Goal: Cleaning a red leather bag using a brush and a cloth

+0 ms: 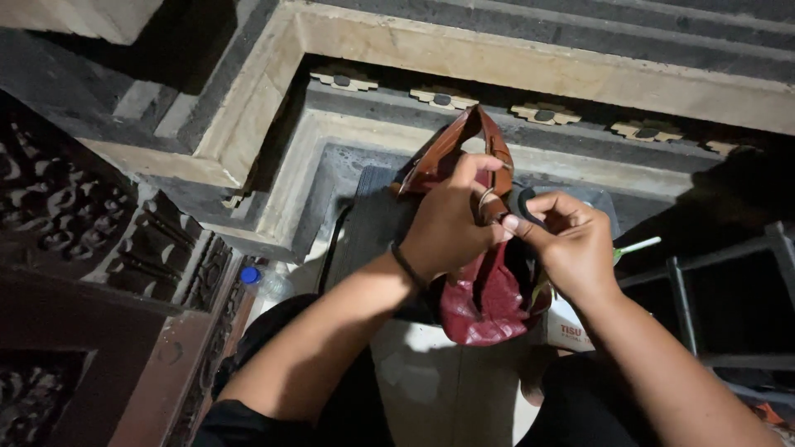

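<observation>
A dark red leather bag (484, 302) with a brown strap (451, 149) hangs upright in front of me, over a dark mat (373, 223). My left hand (451, 223) grips the bag's upper part by a metal ring, and a thin dark band circles that wrist. My right hand (571, 240) pinches a black strap or cord at the bag's top edge, fingertips touching the left hand's fingers. The bag's opening is hidden behind both hands.
Carved stone steps and ledges (497, 58) rise ahead. A carved dark wooden door (99, 273) stands at left, with a blue-capped plastic bottle (261, 281) beside it. A metal rack (729, 290) is at right, a white box (571, 331) and green-white stick (638, 246) near the bag.
</observation>
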